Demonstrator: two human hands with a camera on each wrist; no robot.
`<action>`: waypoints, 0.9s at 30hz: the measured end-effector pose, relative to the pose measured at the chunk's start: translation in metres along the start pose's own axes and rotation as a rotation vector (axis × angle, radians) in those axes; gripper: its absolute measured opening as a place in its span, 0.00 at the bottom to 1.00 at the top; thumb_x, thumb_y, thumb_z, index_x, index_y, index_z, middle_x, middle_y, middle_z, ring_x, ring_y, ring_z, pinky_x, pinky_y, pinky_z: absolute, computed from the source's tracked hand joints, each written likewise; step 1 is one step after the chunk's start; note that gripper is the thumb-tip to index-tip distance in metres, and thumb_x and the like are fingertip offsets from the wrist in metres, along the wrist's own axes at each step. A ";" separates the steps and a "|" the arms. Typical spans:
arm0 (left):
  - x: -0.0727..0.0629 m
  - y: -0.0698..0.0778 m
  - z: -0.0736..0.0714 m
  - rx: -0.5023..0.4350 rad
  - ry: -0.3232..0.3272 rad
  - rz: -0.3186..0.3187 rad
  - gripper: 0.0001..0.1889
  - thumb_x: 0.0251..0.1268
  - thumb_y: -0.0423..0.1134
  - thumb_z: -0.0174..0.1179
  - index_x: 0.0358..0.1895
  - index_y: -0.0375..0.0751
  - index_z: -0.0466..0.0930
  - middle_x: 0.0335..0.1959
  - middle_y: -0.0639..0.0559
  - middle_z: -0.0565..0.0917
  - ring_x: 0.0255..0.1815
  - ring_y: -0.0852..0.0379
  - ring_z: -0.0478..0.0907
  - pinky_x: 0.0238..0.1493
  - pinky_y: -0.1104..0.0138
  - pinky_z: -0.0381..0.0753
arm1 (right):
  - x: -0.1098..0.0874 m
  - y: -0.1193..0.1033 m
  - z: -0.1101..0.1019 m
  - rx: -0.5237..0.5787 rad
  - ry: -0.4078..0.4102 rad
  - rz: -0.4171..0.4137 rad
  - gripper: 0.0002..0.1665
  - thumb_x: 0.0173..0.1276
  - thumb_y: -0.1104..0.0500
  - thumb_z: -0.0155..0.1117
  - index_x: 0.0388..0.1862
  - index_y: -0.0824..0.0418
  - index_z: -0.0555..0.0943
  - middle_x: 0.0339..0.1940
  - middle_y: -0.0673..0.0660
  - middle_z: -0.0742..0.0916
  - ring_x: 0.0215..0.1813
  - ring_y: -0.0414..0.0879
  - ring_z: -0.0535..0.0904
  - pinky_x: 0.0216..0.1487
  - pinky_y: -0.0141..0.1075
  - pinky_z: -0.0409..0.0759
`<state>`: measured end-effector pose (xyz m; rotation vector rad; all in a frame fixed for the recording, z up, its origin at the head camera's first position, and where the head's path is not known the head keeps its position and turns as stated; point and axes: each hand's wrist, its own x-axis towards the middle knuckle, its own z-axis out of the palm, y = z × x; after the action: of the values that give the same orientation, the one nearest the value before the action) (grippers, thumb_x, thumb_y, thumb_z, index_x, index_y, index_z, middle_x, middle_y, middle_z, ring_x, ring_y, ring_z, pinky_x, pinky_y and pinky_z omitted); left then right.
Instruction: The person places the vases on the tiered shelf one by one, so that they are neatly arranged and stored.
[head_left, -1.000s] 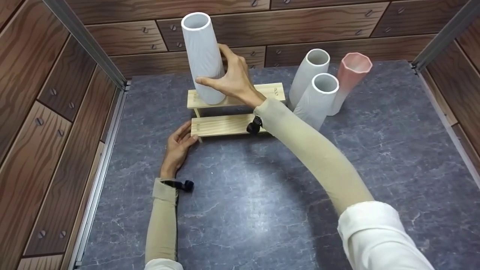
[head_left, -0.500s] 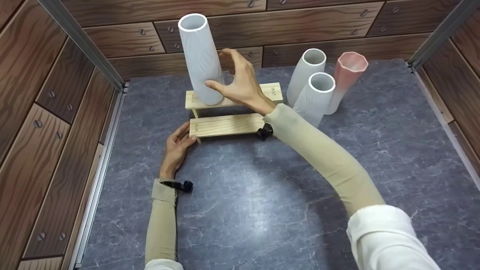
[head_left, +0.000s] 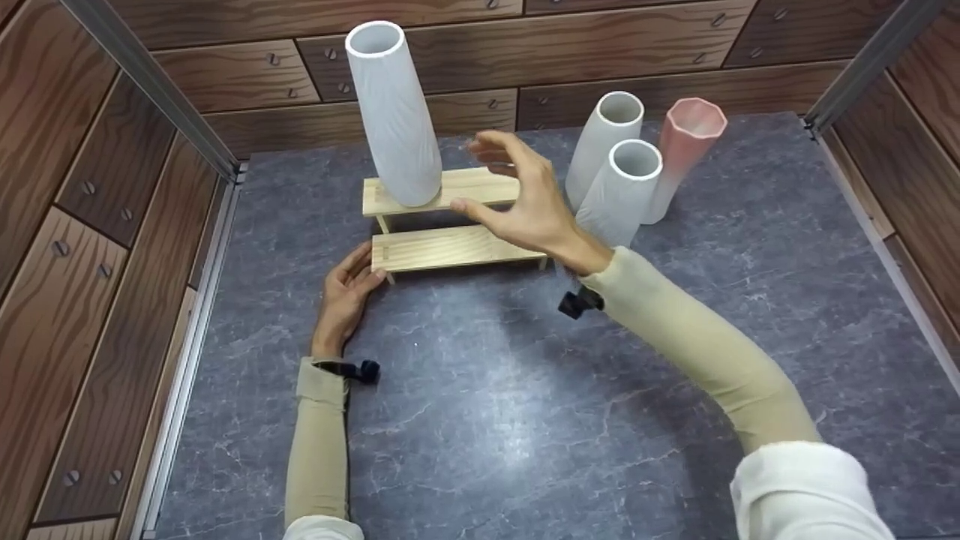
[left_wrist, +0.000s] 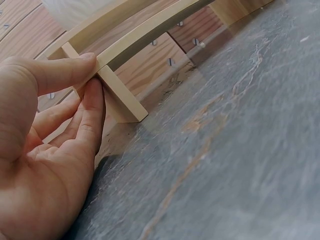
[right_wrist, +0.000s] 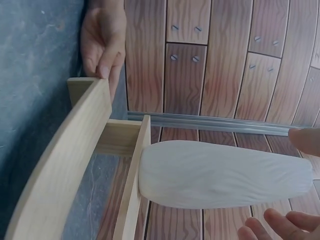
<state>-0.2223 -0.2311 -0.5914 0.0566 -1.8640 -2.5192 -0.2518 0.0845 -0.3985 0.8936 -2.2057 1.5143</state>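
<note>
A tall white vase (head_left: 397, 127) stands upright on the left part of the upper step of a two-step wooden stand (head_left: 442, 250). My left hand (head_left: 343, 300) pinches the lower step's left end; in the left wrist view its thumb (left_wrist: 67, 72) touches the corner, with fingers against the leg. To the right of the vase, apart from it, my right hand (head_left: 536, 206) hovers over the stand with fingers spread and nothing held. Between that thumb and fingers in the right wrist view, the white vase (right_wrist: 225, 175) shows untouched.
Two more white vases (head_left: 600, 142) (head_left: 622, 191) and a pink-and-white vase (head_left: 686, 150) stand right of the stand, close to my right forearm. Wood-patterned walls (head_left: 450, 60) border the dark marbled floor (head_left: 480, 390) at the back and sides.
My right hand has let go of the white vase and moved right and toward me. The vase stays on the upper step. My left hand keeps its hold on the stand.
</note>
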 end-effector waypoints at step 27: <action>0.002 -0.001 -0.001 0.029 0.013 0.010 0.36 0.71 0.17 0.62 0.81 0.24 0.61 0.80 0.28 0.66 0.76 0.41 0.70 0.65 0.71 0.82 | -0.120 0.002 -0.090 -0.032 0.030 0.039 0.45 0.52 0.71 0.86 0.70 0.66 0.79 0.63 0.65 0.87 0.65 0.53 0.84 0.71 0.41 0.81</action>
<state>-0.2242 -0.2321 -0.5925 0.0633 -1.8908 -2.4798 -0.1705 0.2049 -0.4343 0.8174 -2.2318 1.4955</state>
